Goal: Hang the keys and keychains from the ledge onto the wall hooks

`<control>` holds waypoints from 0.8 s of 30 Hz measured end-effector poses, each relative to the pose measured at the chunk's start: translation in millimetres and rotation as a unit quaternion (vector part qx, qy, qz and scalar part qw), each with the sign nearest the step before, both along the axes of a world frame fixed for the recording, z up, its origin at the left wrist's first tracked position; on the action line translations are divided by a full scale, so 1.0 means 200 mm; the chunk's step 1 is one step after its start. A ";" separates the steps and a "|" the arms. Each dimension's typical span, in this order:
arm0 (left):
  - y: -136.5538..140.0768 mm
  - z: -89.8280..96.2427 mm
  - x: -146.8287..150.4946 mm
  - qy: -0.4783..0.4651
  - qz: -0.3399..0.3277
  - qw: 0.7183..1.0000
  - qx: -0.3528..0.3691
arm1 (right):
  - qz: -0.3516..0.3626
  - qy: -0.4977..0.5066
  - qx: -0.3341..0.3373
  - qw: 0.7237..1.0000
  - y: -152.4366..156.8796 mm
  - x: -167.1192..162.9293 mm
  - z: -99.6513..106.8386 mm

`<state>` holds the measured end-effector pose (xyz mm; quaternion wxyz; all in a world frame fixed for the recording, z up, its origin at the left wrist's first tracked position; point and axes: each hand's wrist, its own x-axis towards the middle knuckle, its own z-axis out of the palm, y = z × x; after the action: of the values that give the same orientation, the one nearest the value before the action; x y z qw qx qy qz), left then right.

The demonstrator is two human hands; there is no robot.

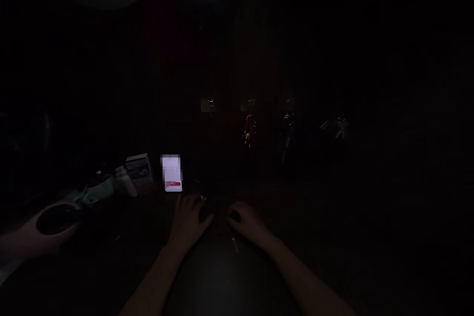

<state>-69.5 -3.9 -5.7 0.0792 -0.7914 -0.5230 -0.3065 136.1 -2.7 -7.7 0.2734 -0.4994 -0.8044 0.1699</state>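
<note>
The scene is very dark. My left hand (187, 217) rests palm down with its fingers stretched out and the thumb apart, holding nothing that I can see. Just beyond its fingertips stands a lit phone screen (172, 174), partly pixelated, with a red bar near the bottom. My right hand (247, 221) lies to the right, fingers loosely bent and the thumb apart from them, with a dark gap between. Nothing shows in it. Beside my left hand's fingertips is a small pale thing (202, 197), too dim to name. A short pale strip (234, 245) shows between my forearms.
At the left, another person's hand (40, 242) curves around a dark round thing. Near it are a pale bundle (99, 191), a white bottle (126, 181) and a printed box (139, 174). Keys or trinkets (249, 131) hang from hooks at the back.
</note>
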 end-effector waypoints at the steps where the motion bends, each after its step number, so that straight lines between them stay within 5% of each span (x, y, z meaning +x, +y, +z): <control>1: 0.00 0.00 0.01 0.011 0.006 1.000 0.003 | 0.003 0.004 0.001 1.000 0.00 0.00 0.00; 12: -0.02 0.00 0.01 -0.001 -0.020 1.000 -0.006 | 0.013 0.065 -0.011 0.998 0.01 0.02 0.01; 18: -0.02 0.01 0.03 -0.098 -0.032 0.995 0.002 | -0.010 0.080 -0.012 0.997 0.00 0.01 0.04; 24: -0.01 -0.03 0.07 -0.225 0.020 0.971 -0.080 | -0.015 0.142 0.027 0.989 -0.02 -0.01 0.07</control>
<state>-56.1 -5.0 -12.6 -0.0983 -0.6950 -0.5661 -0.4322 134.8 -7.5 6.5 0.4004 -0.4744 -0.7545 0.2128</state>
